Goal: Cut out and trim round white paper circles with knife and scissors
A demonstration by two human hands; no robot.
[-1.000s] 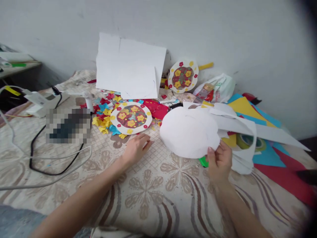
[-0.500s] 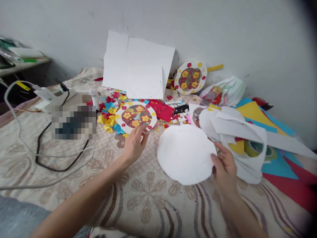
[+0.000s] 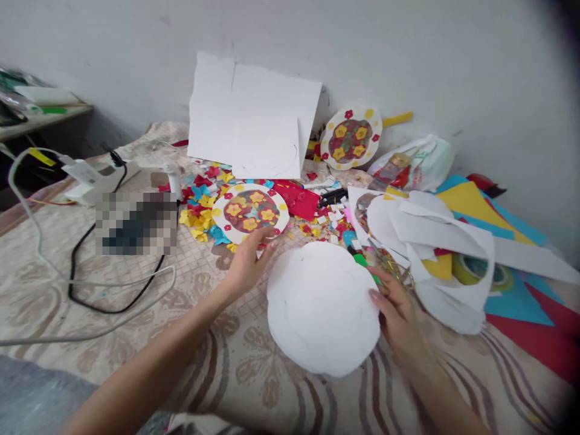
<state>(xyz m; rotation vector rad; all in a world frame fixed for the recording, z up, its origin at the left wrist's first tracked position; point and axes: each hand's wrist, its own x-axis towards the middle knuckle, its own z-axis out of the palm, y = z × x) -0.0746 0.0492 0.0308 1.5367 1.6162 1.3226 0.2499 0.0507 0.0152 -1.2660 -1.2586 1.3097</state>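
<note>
My right hand (image 3: 396, 314) pinches the right edge of a white paper disc (image 3: 321, 305) that rests on the patterned bedspread (image 3: 272, 362). My left hand (image 3: 247, 263) lies with its fingers stretched toward a round paper plaque (image 3: 250, 209) decorated with yellow and red flowers, its fingertips at the plaque's near rim. A green-handled pair of scissors (image 3: 367, 266) pokes out just beyond my right hand.
White sheets (image 3: 254, 124) and a second flowered plaque (image 3: 350, 136) lean on the wall. Loose paper flowers (image 3: 197, 208), white offcuts (image 3: 435, 241), coloured sheets (image 3: 512, 284), a tape roll (image 3: 475, 272) and a plastic bag (image 3: 412, 160) crowd the right. Cables (image 3: 90, 284) and a charger (image 3: 81, 172) lie left.
My right hand has slid the white disc toward me and to the left, uncovering the scissors. My left hand has stayed at the flowered plaque's rim.
</note>
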